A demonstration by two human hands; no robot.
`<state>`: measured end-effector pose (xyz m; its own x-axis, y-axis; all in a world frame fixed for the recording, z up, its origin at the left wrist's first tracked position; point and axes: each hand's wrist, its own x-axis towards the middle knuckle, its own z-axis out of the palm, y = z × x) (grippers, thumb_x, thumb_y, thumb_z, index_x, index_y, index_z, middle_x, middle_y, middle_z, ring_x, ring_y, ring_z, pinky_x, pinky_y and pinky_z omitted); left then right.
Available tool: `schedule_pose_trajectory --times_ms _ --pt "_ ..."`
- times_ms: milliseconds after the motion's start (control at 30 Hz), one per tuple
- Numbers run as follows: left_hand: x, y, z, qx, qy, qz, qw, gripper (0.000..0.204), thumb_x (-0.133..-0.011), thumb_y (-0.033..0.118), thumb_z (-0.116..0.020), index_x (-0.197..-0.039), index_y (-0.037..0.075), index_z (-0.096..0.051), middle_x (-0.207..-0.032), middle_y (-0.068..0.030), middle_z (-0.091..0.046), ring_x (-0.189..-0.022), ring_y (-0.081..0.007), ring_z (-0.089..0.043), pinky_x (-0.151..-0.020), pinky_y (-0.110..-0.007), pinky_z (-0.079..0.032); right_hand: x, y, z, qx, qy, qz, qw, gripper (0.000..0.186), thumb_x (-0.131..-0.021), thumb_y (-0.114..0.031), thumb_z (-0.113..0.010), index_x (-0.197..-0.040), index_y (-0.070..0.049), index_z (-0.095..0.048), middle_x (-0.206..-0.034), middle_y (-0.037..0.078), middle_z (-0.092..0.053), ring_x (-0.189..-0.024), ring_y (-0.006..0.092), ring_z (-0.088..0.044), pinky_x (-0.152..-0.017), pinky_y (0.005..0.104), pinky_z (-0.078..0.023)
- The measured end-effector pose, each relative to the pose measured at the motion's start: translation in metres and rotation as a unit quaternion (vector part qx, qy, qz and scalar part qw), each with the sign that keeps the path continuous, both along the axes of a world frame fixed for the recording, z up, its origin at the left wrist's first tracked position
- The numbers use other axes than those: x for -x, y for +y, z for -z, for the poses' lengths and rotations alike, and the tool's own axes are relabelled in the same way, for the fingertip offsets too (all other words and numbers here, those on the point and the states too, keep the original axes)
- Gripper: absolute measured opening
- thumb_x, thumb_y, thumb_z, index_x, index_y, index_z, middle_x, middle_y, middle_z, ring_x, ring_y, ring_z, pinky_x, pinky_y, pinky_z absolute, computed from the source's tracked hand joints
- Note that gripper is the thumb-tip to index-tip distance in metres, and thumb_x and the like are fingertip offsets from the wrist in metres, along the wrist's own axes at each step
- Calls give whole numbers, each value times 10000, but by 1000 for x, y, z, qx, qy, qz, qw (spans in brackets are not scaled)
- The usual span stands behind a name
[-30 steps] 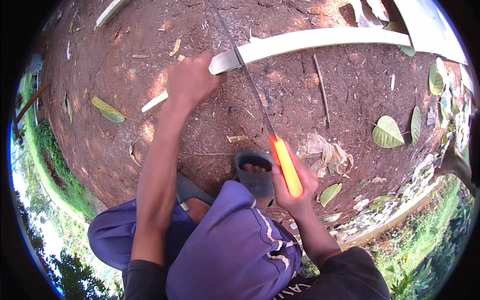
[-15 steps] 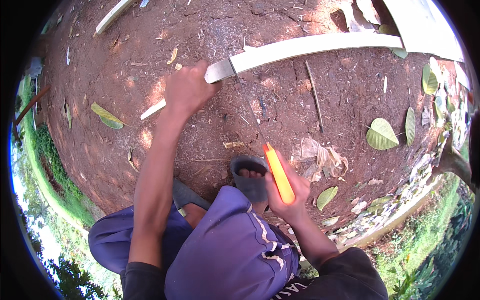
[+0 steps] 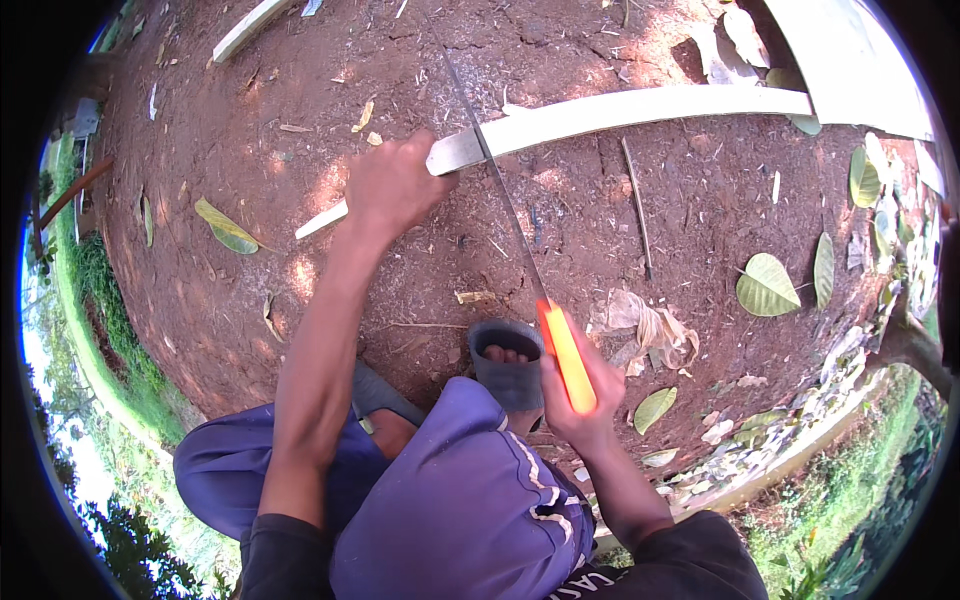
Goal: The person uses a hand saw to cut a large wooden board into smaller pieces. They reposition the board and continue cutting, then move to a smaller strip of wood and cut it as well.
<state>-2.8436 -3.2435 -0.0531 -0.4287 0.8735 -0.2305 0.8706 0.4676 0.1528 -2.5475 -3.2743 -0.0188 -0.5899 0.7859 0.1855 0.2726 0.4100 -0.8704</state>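
A pale, flat wooden strip lies across the ground ahead of me, its far right end against a wide white board. My left hand is closed round the strip's near-left end, thumb side toward the wood. My right hand grips the orange and yellow handle of a handsaw. Its thin dark blade runs up and away to the left, crossing the strip just right of my left hand. The short piece left of the blade looks greyer than the rest. Whether the teeth are within the wood I cannot tell.
Another pale wood strip lies at the far left. Around me on the reddish soil are a thin stick, several leaves, wood shavings and a crumpled dry leaf-like scrap. My sandalled foot stands near the saw handle.
The whole view has shifted slightly, so the strip and ground appear lower and further right. The saw blade, blurred before, now shows sharply beyond the strip. Both hands keep their grips.
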Motion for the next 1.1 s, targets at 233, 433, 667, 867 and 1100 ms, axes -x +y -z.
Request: schedule_pose_trajectory --times_ms 233,433,667,867,1100 --pt "10 -3 -9 19 -5 -13 1000 370 -839 424 -714 -987 85 -692 -798 -155 -740 -731 -302 -746 -715 -456 -608 48 13 16 51 52 31 997 481 -843 4 -685 -1302 106 -582 -1116 201 -731 -805 261 -761 -701 312 -593" --pt "-1 -4 -3 44 -42 -54 997 356 -799 406 -746 -938 86 -675 -796 -193 -718 -803 -362 -728 -758 -471 -575 -64 -50 -2 83 -35 10 996 474 -806 28 -652 -1264 135 -594 -1096 265 -717 -852 293 -756 -770 341 -591" --pt "11 3 -6 -1 -15 -29 999 361 -779 400 -750 -933 80 -686 -819 -194 -721 -807 -372 -723 -755 -479 -571 78 35 15 71 80 39 994 468 -834 10 -689 -1287 87 -598 -1102 230 -723 -807 255 -754 -705 323 -587" --pt "3 5 -8 19 -32 -54 998 382 -766 408 -766 -915 67 -680 -813 -202 -719 -801 -368 -727 -755 -496 -565 -93 -57 -17 100 -63 -8 993 517 -775 21 -682 -1270 139 -590 -1088 265 -722 -862 291 -766 -750 331 -604" --pt "4 3 -8 -22 16 -29 999 380 -798 440 -750 -925 86 -698 -792 -159 -734 -742 -293 -737 -724 -450 -592 121 67 7 109 98 67 987 431 -850 -57 -674 -1271 24 -628 -985 203 -729 -710 271 -740 -626 341 -574"
